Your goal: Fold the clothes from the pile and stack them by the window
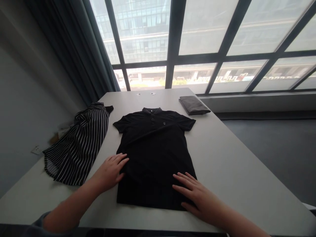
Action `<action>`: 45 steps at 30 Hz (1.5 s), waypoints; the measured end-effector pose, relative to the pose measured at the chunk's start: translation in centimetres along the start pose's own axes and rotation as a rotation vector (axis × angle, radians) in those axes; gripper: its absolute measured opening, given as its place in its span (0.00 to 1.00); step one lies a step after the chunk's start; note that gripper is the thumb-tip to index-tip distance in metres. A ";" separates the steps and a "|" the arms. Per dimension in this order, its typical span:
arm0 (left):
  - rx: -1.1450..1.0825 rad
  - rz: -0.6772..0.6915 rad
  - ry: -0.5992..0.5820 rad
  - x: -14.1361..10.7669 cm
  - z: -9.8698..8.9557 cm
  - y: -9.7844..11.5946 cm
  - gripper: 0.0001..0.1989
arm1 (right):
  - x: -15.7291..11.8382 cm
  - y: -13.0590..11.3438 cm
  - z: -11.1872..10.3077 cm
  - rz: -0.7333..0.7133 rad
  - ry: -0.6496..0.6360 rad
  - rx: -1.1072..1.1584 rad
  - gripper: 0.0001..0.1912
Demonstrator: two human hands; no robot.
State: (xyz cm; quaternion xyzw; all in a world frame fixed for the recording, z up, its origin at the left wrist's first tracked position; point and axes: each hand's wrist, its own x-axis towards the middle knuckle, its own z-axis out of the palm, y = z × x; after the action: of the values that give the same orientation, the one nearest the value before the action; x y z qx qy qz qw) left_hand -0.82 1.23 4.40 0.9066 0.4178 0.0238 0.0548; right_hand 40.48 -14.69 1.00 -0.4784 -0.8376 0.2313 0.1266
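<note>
A black polo shirt (154, 148) lies flat and face up on the white table (234, 171), collar pointing toward the window. My left hand (111, 171) rests palm down on the shirt's lower left edge, fingers spread. My right hand (195, 192) lies flat on the lower right hem, fingers apart. Neither hand grips any cloth.
A black-and-white striped shirt (79, 144) lies crumpled at the table's left edge, partly hanging over. A folded grey garment (194, 105) sits at the far right, close to the window. Dark curtains (74, 49) hang at the left. Two small white discs (145, 94) lie at the far edge.
</note>
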 end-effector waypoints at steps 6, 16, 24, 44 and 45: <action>-0.144 0.083 -0.042 -5.9 0.9 4.9 0.13 | -3.5 0.3 0.1 0.021 0.127 -0.007 0.16; -0.139 -0.223 -0.097 -6.7 0.8 5.3 0.32 | -3.3 0.0 -0.7 -0.012 0.342 -0.186 0.11; 0.082 0.103 -0.014 -2.6 -0.8 6.3 0.20 | -1.0 -0.2 -1.9 -0.020 0.563 -0.186 0.10; -0.081 -0.154 -0.269 -16.2 -2.9 2.9 0.12 | -7.6 -1.0 -3.2 -0.015 -0.013 -0.193 0.05; -0.089 -0.151 -0.250 -16.1 -3.2 3.0 0.11 | -7.6 -1.0 -3.5 -0.012 -0.021 -0.178 0.05</action>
State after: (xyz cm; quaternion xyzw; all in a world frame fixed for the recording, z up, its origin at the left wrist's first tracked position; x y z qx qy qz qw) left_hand -9.29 -12.74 7.99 0.8652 0.4732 -0.0748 0.1481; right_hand 45.13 -20.75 4.64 -0.4802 -0.8590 0.1603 0.0764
